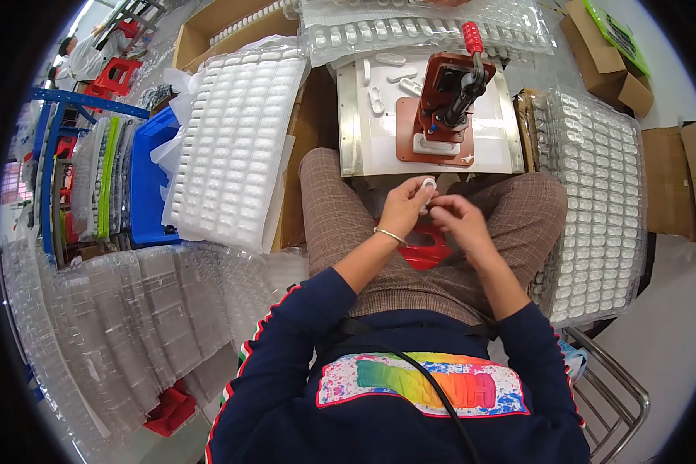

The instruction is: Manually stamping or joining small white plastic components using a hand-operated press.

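Fingers: left hand pinches a small white plastic piece at its tips; right hand is curled beside it, fingertips touching the same spot; I cannot tell if the right one grips the piece or only steadies it
Piece: it sits between both hands, over the lap, just near of the white work plate
How it will handle: I think it is very light, hard and smooth, so it could slip; I would hold it by its long sides, with a soft pinch
Press: a small red-brown hand press with a red handle stands on the plate, far from the hands; a few loose white pieces lie on the plate's left part
Left: a big tray of white parts and a blue bin; clear empty trays lie nearer
Right: more clear trays with white parts; cardboard boxes lie farther off
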A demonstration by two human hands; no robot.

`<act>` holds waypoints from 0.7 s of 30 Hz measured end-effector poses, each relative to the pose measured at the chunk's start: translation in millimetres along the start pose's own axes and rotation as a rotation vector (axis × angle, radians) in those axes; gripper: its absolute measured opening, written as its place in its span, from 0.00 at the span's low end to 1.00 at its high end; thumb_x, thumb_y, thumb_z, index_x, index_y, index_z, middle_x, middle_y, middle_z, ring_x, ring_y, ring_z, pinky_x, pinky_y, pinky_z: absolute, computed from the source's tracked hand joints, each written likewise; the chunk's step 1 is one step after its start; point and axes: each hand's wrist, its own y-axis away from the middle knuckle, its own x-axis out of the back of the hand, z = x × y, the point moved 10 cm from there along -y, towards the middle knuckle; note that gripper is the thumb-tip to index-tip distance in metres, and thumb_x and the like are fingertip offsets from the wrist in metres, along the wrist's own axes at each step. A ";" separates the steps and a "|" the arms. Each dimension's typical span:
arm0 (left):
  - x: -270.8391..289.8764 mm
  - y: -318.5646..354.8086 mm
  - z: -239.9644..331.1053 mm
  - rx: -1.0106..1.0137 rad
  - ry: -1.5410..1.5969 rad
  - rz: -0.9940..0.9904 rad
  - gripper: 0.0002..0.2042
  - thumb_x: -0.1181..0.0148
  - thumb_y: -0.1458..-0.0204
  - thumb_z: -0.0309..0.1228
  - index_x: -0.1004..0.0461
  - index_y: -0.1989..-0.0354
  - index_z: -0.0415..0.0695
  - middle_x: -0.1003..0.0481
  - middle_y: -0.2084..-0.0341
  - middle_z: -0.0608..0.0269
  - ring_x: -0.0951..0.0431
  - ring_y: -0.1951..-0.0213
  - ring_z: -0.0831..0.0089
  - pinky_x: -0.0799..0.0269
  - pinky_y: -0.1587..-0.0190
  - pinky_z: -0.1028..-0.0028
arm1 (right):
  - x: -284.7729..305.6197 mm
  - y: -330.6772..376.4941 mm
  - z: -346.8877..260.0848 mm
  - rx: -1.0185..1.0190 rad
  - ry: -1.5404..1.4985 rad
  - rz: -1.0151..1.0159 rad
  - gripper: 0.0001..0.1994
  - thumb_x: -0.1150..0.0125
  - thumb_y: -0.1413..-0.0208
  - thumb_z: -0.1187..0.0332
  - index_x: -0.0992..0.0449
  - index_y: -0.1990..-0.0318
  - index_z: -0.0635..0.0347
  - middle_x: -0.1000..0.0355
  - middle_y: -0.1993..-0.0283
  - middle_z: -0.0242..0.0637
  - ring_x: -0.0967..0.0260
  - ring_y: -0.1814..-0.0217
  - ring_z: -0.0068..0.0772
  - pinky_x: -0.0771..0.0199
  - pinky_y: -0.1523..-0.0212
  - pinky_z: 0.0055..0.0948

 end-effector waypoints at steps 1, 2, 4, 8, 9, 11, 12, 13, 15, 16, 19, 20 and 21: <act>-4.6 8.6 20.5 0.061 -0.079 0.000 0.18 0.37 0.43 0.31 0.27 0.48 0.34 0.21 0.69 0.62 0.23 0.73 0.81 0.29 0.76 0.82 | 15.8 -2.7 -18.3 0.105 0.114 0.061 0.13 0.37 0.41 0.68 0.26 0.50 0.60 0.25 0.61 0.29 0.29 0.64 0.17 0.29 0.63 0.18; -1.8 7.4 23.8 0.056 -0.083 -0.004 0.18 0.37 0.43 0.31 0.27 0.48 0.34 0.21 0.69 0.62 0.23 0.73 0.81 0.29 0.76 0.82 | 26.7 -4.9 -35.2 0.210 0.228 0.123 0.14 0.36 0.41 0.68 0.26 0.50 0.61 0.25 0.62 0.28 0.30 0.65 0.16 0.30 0.64 0.18; -16.5 10.0 27.7 0.059 -0.268 -0.182 0.20 0.34 0.45 0.32 0.29 0.48 0.33 0.21 0.70 0.60 0.25 0.79 0.81 0.32 0.80 0.83 | 28.5 -8.5 -51.8 0.199 0.151 0.154 0.13 0.37 0.41 0.67 0.24 0.51 0.62 0.25 0.62 0.29 0.30 0.66 0.17 0.30 0.66 0.17; -9.9 5.1 32.6 0.100 -0.273 -0.093 0.15 0.34 0.45 0.32 0.29 0.54 0.38 0.21 0.69 0.60 0.26 0.81 0.83 0.36 0.81 0.86 | 4.9 -26.8 -37.3 0.028 0.125 -0.091 0.12 0.40 0.38 0.68 0.22 0.50 0.62 0.25 0.63 0.29 0.29 0.66 0.16 0.29 0.69 0.17; -5.6 3.1 30.1 0.085 -0.188 -0.086 0.15 0.34 0.45 0.31 0.28 0.54 0.38 0.21 0.67 0.60 0.23 0.77 0.82 0.30 0.78 0.85 | 3.1 -27.6 -36.2 0.030 0.055 -0.074 0.12 0.40 0.38 0.68 0.22 0.50 0.63 0.25 0.63 0.30 0.29 0.66 0.17 0.28 0.68 0.17; 4.2 -3.7 22.8 0.068 -0.080 -0.060 0.14 0.35 0.44 0.30 0.28 0.53 0.38 0.21 0.66 0.60 0.22 0.75 0.81 0.27 0.75 0.85 | -0.5 -30.1 -32.2 0.021 -0.018 -0.056 0.12 0.40 0.38 0.69 0.22 0.50 0.63 0.25 0.63 0.30 0.29 0.66 0.17 0.27 0.68 0.16; 5.9 -5.7 25.6 0.043 0.026 -0.041 0.13 0.36 0.44 0.29 0.28 0.53 0.37 0.22 0.65 0.60 0.21 0.73 0.80 0.23 0.72 0.84 | -0.7 -32.3 -35.7 0.053 -0.009 -0.053 0.11 0.40 0.39 0.70 0.22 0.51 0.64 0.25 0.63 0.31 0.29 0.66 0.17 0.26 0.66 0.17; 7.2 -5.4 22.5 0.079 0.027 -0.053 0.14 0.37 0.43 0.27 0.28 0.50 0.37 0.22 0.65 0.61 0.19 0.65 0.76 0.20 0.63 0.82 | 0.0 -34.6 -38.5 0.085 -0.001 -0.050 0.11 0.40 0.39 0.71 0.22 0.52 0.65 0.25 0.63 0.32 0.28 0.66 0.18 0.25 0.65 0.17; 0.1 -4.6 24.1 0.057 0.069 -0.112 0.15 0.37 0.43 0.27 0.29 0.49 0.36 0.22 0.64 0.60 0.20 0.63 0.75 0.20 0.60 0.80 | 4.6 -41.9 -34.8 0.090 0.006 -0.029 0.10 0.39 0.39 0.71 0.22 0.53 0.65 0.25 0.63 0.32 0.28 0.66 0.18 0.24 0.65 0.17; -6.5 -4.9 27.6 0.023 0.113 -0.172 0.16 0.37 0.43 0.26 0.29 0.47 0.36 0.22 0.64 0.60 0.20 0.61 0.74 0.21 0.58 0.78 | 7.7 -45.6 -34.9 0.103 0.018 -0.011 0.09 0.39 0.40 0.71 0.22 0.55 0.66 0.24 0.64 0.32 0.28 0.66 0.18 0.24 0.66 0.17; -8.3 -12.9 38.9 -0.104 0.092 -0.207 0.19 0.36 0.44 0.26 0.30 0.45 0.35 0.22 0.63 0.60 0.21 0.58 0.74 0.23 0.54 0.77 | 21.0 -53.1 -32.7 0.048 -0.066 0.087 0.08 0.38 0.40 0.71 0.22 0.57 0.66 0.24 0.65 0.31 0.27 0.68 0.18 0.24 0.67 0.17; -5.8 -18.4 39.2 -0.098 0.092 -0.203 0.19 0.36 0.44 0.26 0.30 0.45 0.35 0.22 0.63 0.60 0.21 0.58 0.74 0.23 0.54 0.77 | 21.7 -56.8 -31.6 0.040 -0.067 0.085 0.08 0.38 0.40 0.71 0.22 0.57 0.66 0.24 0.65 0.31 0.27 0.68 0.18 0.24 0.67 0.17; -3.0 -24.0 48.4 -0.163 -0.098 -0.169 0.17 0.36 0.45 0.26 0.28 0.48 0.36 0.23 0.62 0.62 0.22 0.60 0.77 0.24 0.57 0.78 | 27.9 -59.2 -35.6 0.080 -0.063 0.127 0.08 0.38 0.41 0.71 0.22 0.58 0.66 0.25 0.66 0.31 0.27 0.69 0.18 0.24 0.67 0.18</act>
